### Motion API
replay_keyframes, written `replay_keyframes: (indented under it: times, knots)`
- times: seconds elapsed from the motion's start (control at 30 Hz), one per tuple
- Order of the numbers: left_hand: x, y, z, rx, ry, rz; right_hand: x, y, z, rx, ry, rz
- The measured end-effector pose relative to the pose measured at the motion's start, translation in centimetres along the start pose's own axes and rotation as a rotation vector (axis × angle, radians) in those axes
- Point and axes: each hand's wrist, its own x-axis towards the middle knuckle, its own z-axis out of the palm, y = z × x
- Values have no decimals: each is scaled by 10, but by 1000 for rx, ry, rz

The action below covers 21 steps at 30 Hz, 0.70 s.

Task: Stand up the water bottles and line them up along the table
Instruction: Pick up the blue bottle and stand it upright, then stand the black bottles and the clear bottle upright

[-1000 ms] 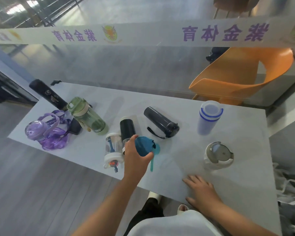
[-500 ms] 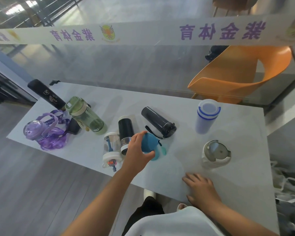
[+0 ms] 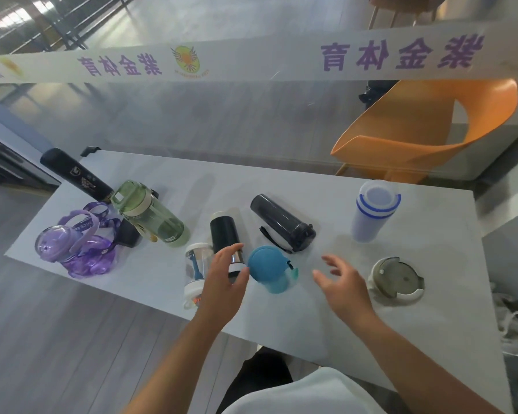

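on the white rectangular table (image 3: pixel 401 339), toward its left edge, a translucent purple bottle with a strap (image 3: pixel 69 249) is lying beside a black cylindrical flask (image 3: pixel 75 177) and a tilted green transparent bottle (image 3: pixel 150 213). near the front edge, a small clear bottle with a white cap (image 3: pixel 193 264) and a black-and-steel flask (image 3: pixel 225 234) are lying down. the left hand (image 3: pixel 225 282) is hovering with fingers spread, gripping nothing, beside a blue round-lidded bottle (image 3: pixel 268 268) that is standing upright. a dark smoky bottle (image 3: pixel 281 222) is lying behind it. the right hand (image 3: pixel 344 288) is also hovering spread and empty. toward the right edge, a frosted blue-ringed bottle (image 3: pixel 374 210) and a cream lidded cup (image 3: pixel 396 279) are standing.
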Motion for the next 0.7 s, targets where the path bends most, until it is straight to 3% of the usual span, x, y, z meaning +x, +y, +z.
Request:
replay_keyframes:
  times: [0.1,0.27,0.53,0.7]
  knots:
    - [7,-19,-10,195,18,22,36,-22,6,137,52,146]
    - [19,-51,-16,565,-230,-85,86,-38,29,38,11,209]
    - [35,-75,-16,748,-359,92,122,-29,67,-361,-100,132]
    - [52,-81,-18,768,-452,181,118,-39,65,-262,-38,84]
